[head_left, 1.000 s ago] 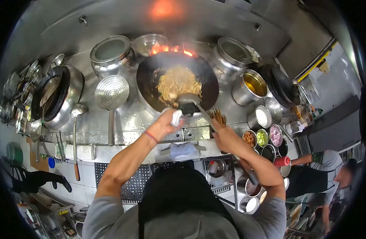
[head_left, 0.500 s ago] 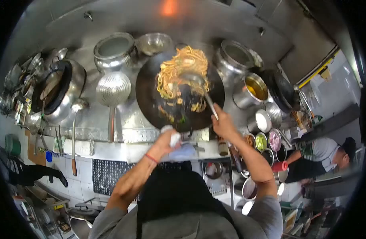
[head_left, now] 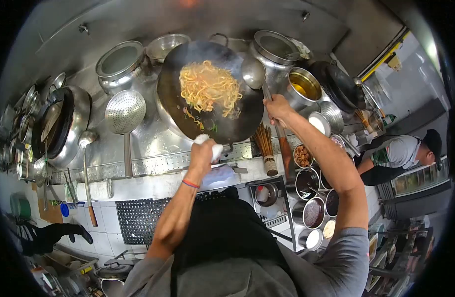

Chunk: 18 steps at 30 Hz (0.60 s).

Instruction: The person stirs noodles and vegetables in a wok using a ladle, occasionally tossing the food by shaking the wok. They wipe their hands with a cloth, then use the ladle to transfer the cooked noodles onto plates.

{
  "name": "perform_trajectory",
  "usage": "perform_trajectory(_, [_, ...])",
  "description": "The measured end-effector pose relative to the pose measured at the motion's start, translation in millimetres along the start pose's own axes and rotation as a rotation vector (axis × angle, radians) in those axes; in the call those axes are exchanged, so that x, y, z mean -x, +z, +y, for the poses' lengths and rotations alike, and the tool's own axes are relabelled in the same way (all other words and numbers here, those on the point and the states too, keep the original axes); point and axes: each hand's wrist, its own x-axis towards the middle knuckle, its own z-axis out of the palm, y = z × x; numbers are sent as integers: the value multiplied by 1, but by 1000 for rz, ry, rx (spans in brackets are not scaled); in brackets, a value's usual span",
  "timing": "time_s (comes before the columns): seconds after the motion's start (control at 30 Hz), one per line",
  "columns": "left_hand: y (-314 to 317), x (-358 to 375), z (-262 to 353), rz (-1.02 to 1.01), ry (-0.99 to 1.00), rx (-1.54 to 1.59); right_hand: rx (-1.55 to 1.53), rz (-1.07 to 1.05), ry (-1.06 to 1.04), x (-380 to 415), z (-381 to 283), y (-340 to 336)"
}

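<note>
A dark wok (head_left: 170, 99) tilts on the stove, holding a heap of noodles (head_left: 207, 86) with some steam over them. My left hand (head_left: 202, 156) is closed on a folded white cloth (head_left: 216, 150) pressed to the wok's near rim. In my right hand (head_left: 278, 110) is a metal ladle (head_left: 253, 73), gripped partway along its shaft. Its bowl is raised at the wok's right rim, apart from the noodles, and its wooden handle end (head_left: 286, 151) points back toward me. A few greens and scraps cling to the near wall of the wok.
A perforated strainer (head_left: 125, 111) lies left of the wok. Lidded pots (head_left: 121, 62) stand behind, and a pot of yellow oil (head_left: 305, 85) is at right. A bundle of thin sticks (head_left: 264, 141) stands at the counter edge. Several ingredient tins (head_left: 314, 213) and a co-worker (head_left: 403, 153) are farther right.
The ladle has lifted out of the noodles to the wok's right rim. The wok has tilted and its noodles have gathered together. My view has shifted somewhat.
</note>
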Motion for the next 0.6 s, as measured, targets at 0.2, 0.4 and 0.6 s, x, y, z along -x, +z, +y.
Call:
perform_trajectory(0.2, [0,3,-22,-33,277,13,-764,-299,503,23,-8,46])
perform_trajectory(0.4, [-44,11,-9,-90,-192,231,-1297,-695,700,28,24,22])
perform_trajectory(0.6, [-53,24,-18,-153,-396,452,-1359,-644,727,59,-6,-5])
